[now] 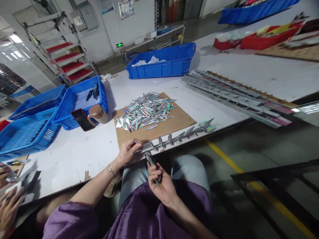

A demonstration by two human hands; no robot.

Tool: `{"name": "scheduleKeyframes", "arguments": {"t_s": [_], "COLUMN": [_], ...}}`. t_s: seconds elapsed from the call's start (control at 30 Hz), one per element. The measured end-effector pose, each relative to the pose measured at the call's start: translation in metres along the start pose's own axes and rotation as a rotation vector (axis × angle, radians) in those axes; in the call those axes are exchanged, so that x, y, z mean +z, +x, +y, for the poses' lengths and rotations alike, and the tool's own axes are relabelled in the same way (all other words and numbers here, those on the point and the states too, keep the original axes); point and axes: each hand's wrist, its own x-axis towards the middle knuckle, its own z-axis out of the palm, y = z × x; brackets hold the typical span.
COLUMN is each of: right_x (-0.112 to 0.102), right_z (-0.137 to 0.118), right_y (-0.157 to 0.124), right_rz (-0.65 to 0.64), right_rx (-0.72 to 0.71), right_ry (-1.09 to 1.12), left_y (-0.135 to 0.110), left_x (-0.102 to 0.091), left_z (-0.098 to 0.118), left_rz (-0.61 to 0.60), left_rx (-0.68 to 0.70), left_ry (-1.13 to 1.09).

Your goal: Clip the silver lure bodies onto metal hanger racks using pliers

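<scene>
My left hand [127, 152] rests at the table's front edge, its fingers closed on a small, slim, shiny piece [136, 141]. In my right hand [160, 181] is a metal hand tool with a tubular end [151, 160], its tip at the near end of a long bar with clips [171, 142]. Several spindle-shaped grey pieces stand along that bar. Beyond my hands, a heap of silvery, iridescent fish-shaped pieces [149, 111] lies on a brown cardboard sheet [179, 119].
A blue bin [161, 68] with white material stands behind the heap. To the left are another blue bin [81, 99], a dark phone [83, 120] and a brown-and-white mug [98, 114]. More clip bars [231, 94] lie right. Another person's hands [11, 202] are at the lower left.
</scene>
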Motion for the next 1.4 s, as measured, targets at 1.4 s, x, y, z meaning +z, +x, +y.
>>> {"name": "scheduleKeyframes", "arguments": {"t_s": [1.4], "right_x": [0.006], "right_z": [-0.004], "right_y": [0.010], "right_rz": [0.116], "right_rx": [-0.272], "right_ry": [-0.654], "left_y": [0.000], "left_x": [0.006], "left_z": [0.009], "left_rz": [-0.149], "left_rx": [0.279], "left_ry": [0.426]}}
